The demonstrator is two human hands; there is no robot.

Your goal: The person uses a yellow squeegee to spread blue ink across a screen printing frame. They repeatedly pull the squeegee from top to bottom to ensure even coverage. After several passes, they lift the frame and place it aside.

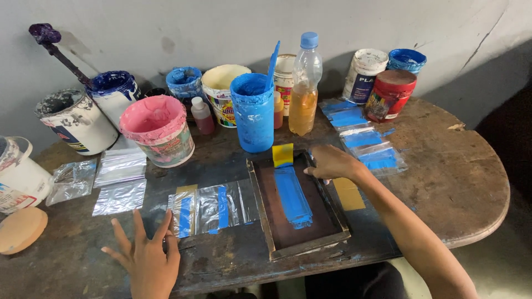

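The left hand (145,256) lies flat on the table with fingers spread, its fingertips touching the near edge of a clear bag (213,208) striped with blue. The right hand (331,163) is curled over the far right corner of the frame (297,202), fingers bent down on its rim; what the fingertips pinch, if anything, cannot be told.

The round wooden table (454,177) carries everything. The frame, a dark wooden-edged screen, sits near its front edge with a band of blue ink (292,195) down its middle and a yellow scraper (282,154) at its far end. The striped bag lies just left of the frame. Behind the frame stands a blue tub (252,112) with a blue stick in it; a plastic bottle (305,86) of amber liquid stands just right of that tub. Far left of the frame sits a pink tub (158,129). Right of the frame's far corner lie printed bags (363,135), blue-marked, in a row. Plain clear bags (119,180) lie well left of the frame.
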